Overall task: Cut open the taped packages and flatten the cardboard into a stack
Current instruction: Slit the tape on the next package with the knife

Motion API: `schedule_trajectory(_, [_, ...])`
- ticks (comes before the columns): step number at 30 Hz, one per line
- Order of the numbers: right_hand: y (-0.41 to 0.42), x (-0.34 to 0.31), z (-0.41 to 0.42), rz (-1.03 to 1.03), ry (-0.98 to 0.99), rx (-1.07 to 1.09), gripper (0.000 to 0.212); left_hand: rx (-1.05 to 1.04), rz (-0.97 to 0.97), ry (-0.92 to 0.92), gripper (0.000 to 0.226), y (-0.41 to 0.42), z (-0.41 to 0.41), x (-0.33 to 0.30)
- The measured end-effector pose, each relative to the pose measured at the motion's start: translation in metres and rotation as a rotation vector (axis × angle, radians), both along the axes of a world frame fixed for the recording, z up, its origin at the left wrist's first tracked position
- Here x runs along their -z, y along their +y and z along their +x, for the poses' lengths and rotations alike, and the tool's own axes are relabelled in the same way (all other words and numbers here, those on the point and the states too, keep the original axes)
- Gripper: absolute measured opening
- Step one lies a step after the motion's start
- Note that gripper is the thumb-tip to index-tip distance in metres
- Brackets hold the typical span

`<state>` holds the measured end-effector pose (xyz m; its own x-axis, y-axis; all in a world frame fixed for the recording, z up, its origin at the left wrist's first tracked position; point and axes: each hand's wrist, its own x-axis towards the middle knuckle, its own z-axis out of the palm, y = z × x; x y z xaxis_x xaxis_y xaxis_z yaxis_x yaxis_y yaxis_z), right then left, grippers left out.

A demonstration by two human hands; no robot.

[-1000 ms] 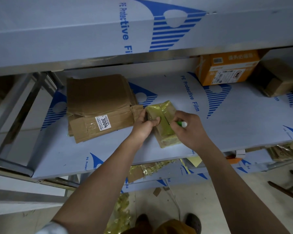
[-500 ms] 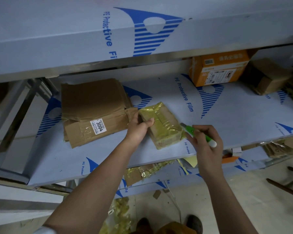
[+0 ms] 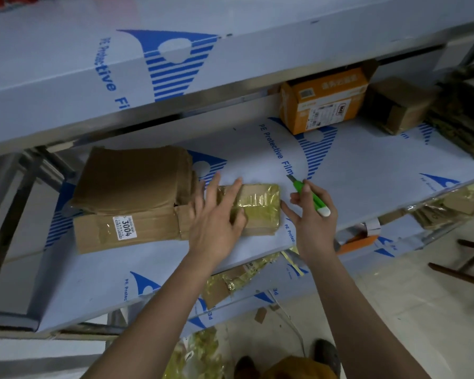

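Observation:
A small cardboard package [image 3: 260,207] wrapped in yellowish tape lies flat on the shelf [image 3: 367,176], butted against a stack of flattened brown cardboard [image 3: 132,198] bearing a "3004" label. My left hand [image 3: 216,214] lies across the package's left part with fingers straight and spread. My right hand [image 3: 312,214] grips a green and white utility knife [image 3: 309,195], blade pointing up and away, just right of the package; its lower fingers reach toward the package's right edge.
An orange box [image 3: 326,102] and a brown box [image 3: 400,105] stand at the back right of the shelf. Taped packages [image 3: 460,116] sit at the far right. Tape scraps and cardboard pieces [image 3: 230,280] lie on the lower shelf and floor. Another shelf overhangs above.
The package has turned to lie square against the cardboard stack. My left hand flattened out on top of it. My right hand rose with the knife and moved closer to the package's right edge.

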<state>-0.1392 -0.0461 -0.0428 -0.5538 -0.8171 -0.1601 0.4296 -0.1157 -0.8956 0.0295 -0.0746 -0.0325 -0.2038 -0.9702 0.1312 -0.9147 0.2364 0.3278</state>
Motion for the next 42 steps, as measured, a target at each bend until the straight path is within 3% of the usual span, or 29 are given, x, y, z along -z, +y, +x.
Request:
schedule_trajectory(3, [0.005,0.005,0.002,-0.013,0.026,0.04,0.012,0.208,0.074,-0.009,0.056,-0.013,0.001,0.007])
schedule_trajectory(7, [0.006,0.012,-0.002,0.013,0.12,0.118,0.011,0.212,0.147,-0.023,0.053,-0.022,0.003,0.013])
schedule_trajectory(12, [0.006,0.018,0.0,0.019,0.068,0.011,0.01,0.211,0.276,0.08,0.052,-0.033,0.001,0.006])
schedule_trajectory(19, [0.001,0.025,0.008,0.048,0.087,0.061,0.009,0.192,0.411,0.145,0.057,-0.041,0.001,0.0])
schedule_trajectory(29, [0.001,0.029,0.011,0.012,0.243,0.034,0.01,0.242,0.497,0.182,0.086,-0.043,0.006,-0.008])
schedule_trajectory(42, [0.0,0.018,0.003,0.02,0.442,-0.065,0.006,0.233,0.46,0.234,0.085,-0.04,0.002,-0.007])
